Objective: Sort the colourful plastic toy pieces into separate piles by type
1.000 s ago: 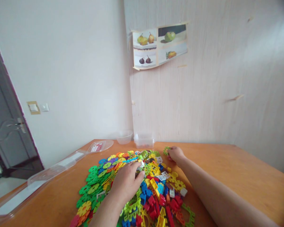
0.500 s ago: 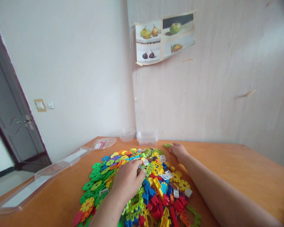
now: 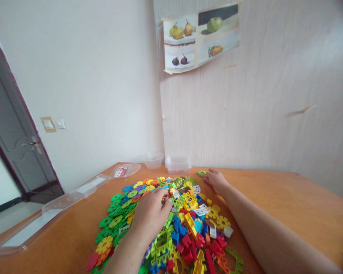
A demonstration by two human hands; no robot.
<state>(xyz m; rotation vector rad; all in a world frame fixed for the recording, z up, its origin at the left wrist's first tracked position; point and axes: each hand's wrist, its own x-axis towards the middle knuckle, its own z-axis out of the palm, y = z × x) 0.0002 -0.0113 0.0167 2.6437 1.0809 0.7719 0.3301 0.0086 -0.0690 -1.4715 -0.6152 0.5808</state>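
A light, level touch at the rim should keep the green disc [image 3: 201, 173] from skidding. Round and notched, it lies flat far across the bench [image 3: 274, 190] beside the right hand [image 3: 217, 182], whose fingers are loose and empty; whether the left hand [image 3: 151, 209], over the toy pile [image 3: 185, 228], grasps anything I cannot tell.

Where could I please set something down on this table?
Bare tabletop shows right of the right forearm, and at left between the green discs and the transparent lids. The middle is crowded: toy pieces spread beneath and around the left hand.
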